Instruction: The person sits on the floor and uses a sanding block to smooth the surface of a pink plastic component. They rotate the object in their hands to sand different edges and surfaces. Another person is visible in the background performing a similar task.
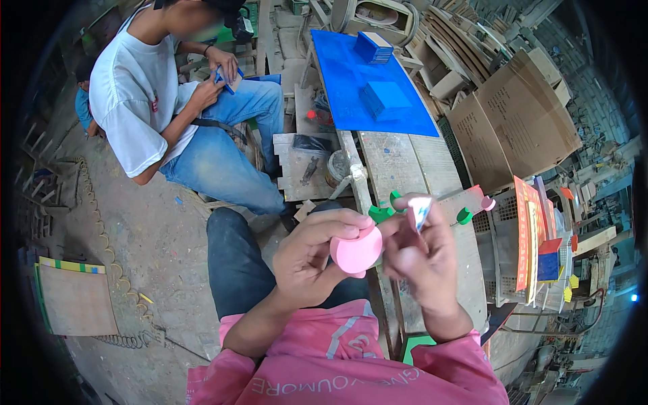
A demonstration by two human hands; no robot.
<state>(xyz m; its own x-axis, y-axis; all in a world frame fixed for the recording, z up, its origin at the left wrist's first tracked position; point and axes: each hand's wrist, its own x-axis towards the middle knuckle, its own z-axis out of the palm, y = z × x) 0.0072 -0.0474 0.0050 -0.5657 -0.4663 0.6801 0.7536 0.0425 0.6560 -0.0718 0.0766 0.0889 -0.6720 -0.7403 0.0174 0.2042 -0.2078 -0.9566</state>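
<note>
In front of my lap, my left hand (304,255) grips a pink rounded block (358,252) with a curved notch in its top edge. Its flat face is turned up toward me. Just to the right, my right hand (430,260) is raised, pinching a small folded piece of sandpaper (420,212) with a pale printed back and a reddish side. It is apart from the block. Behind my fingers lie green notched blocks (381,214), partly hidden. Further right on the bench are another green block (464,216) and a small pink block (488,203).
A wooden bench (395,162) runs ahead, with a blue board (337,88) bearing stacked blue pieces (386,100). Cardboard (520,115) and a crate (503,236) stand right. At left, a seated co-worker (135,94) handles a blue-edged piece; a coiled hose (108,250) lies on the floor.
</note>
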